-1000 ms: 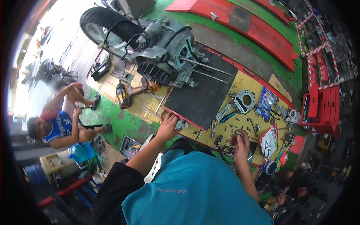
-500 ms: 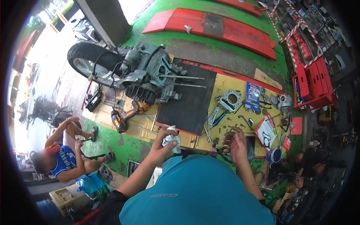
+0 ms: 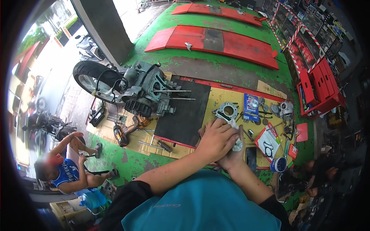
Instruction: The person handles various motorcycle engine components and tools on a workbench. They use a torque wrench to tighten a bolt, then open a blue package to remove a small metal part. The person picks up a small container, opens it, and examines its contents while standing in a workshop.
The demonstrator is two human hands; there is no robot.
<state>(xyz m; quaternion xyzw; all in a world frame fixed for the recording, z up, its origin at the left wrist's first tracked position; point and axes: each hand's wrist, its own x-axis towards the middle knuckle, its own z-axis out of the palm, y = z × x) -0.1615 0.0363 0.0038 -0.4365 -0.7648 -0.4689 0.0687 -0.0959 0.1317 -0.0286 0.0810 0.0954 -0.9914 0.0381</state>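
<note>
My left hand (image 3: 218, 139) lies across my right hand (image 3: 232, 158), with a crumpled white cloth (image 3: 238, 145) pressed between them. Parts of the cloth stick out past the left fingers, which are curled over it. Most of the right hand's fingers are hidden beneath the left hand, so their grip does not show. Just beyond both hands sits a grey metal engine cylinder (image 3: 221, 112) with a round bore. To the right of the hands, a flat black gasket (image 3: 268, 149) rests on a white and red sheet.
At left stands an engine (image 3: 146, 88) with a wheel (image 3: 96, 77) and long studs over a black mat (image 3: 181, 119). An orange and black power drill (image 3: 122, 134) lies on cardboard. A blue tub (image 3: 278, 165) is at right, near a red tool cabinet (image 3: 322, 88). A person (image 3: 73, 165) sits at left.
My left hand has carried the cloth rightward from beside the mat onto my right hand. The right hand, apart before, is now under it. The view has shifted slightly.
</note>
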